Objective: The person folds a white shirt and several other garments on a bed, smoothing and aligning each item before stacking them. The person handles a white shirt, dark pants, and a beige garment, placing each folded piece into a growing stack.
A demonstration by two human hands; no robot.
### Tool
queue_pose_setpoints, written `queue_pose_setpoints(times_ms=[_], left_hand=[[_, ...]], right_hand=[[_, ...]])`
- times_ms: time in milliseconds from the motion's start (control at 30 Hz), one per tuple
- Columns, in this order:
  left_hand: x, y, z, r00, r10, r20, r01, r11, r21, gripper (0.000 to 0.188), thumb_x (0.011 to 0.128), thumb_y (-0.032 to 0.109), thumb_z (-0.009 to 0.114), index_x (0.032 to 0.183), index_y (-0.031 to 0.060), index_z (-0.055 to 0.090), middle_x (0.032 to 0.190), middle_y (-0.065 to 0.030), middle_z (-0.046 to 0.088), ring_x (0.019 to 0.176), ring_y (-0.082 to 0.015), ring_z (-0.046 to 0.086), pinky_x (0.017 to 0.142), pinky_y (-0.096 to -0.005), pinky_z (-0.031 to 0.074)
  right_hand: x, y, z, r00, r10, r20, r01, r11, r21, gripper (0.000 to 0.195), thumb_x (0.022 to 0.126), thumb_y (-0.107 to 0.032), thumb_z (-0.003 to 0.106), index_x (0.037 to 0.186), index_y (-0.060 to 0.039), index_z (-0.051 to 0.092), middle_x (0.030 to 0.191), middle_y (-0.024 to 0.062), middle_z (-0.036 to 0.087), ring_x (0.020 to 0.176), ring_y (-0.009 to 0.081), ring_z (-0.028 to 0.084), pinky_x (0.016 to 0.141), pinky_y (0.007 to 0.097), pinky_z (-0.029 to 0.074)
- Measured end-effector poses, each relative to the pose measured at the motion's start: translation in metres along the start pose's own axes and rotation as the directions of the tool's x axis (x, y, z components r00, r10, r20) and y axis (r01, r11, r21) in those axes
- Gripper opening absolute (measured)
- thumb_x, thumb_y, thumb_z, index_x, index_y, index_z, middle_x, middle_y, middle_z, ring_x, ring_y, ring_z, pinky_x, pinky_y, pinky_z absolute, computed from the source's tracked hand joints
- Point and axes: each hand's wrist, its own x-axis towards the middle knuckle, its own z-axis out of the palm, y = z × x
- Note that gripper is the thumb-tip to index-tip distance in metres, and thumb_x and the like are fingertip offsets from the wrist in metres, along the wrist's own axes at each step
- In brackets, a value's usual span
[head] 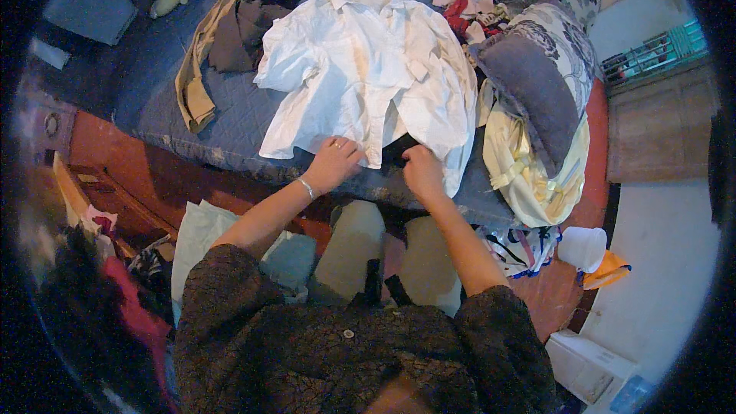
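A white button-front shirt (pixel 356 69) lies spread on the dark quilted bed, collar away from me, its front panels parted near the hem. My left hand (pixel 336 165) is on the lower hem, beside the button placket; its fingers are bent and the fingertips are partly hidden. Curled fingers of my right hand (pixel 424 171) meet the lower edge of the other front panel and appear to pinch it. Between the hands, a dark patch (pixel 399 148) shows in the gap under the shirt.
Left of the shirt lie a brown garment (pixel 238 34) and a tan folded strip of cloth (pixel 198 95). A grey pillow (pixel 535 98), yellow cloth (pixel 517 178) and floral pillow (pixel 552 34) are piled right. A white bucket (pixel 582 247) stands by the wall. The bed's edge (pixel 241 164) runs before me.
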Motion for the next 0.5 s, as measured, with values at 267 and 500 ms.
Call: queue_pose_setpoints(times_ms=[267,500], left_hand=[[0.058,-0.055,-0.066,0.489,-0.719,-0.495,0.143,0.625,-0.767,0.02,0.086,0.018,0.043,0.084,-0.0003,0.05,0.072,-0.0088,0.051,0.066,-0.016,0.048,0.062,-0.0292,0.039],[0.071,-0.045,-0.117,0.517,-0.662,-0.542,-0.043,0.612,-0.789,0.02,0.086,0.02,0.046,0.086,0.0008,0.051,0.071,-0.0007,0.049,0.066,-0.0073,0.043,0.06,-0.0225,0.038]], right_hand=[[0.021,0.011,-0.027,0.983,0.128,-0.131,-0.122,0.991,0.057,0.021,0.076,-0.021,0.056,0.078,0.0005,0.059,0.071,0.0176,0.058,0.06,0.0303,0.057,0.057,0.0375,0.044],[0.016,-0.043,0.035,0.997,-0.072,0.012,0.068,0.973,0.218,0.021,0.073,-0.005,0.056,0.092,0.001,0.051,0.083,0.0147,0.058,0.074,0.028,0.058,0.061,0.0357,0.046]])
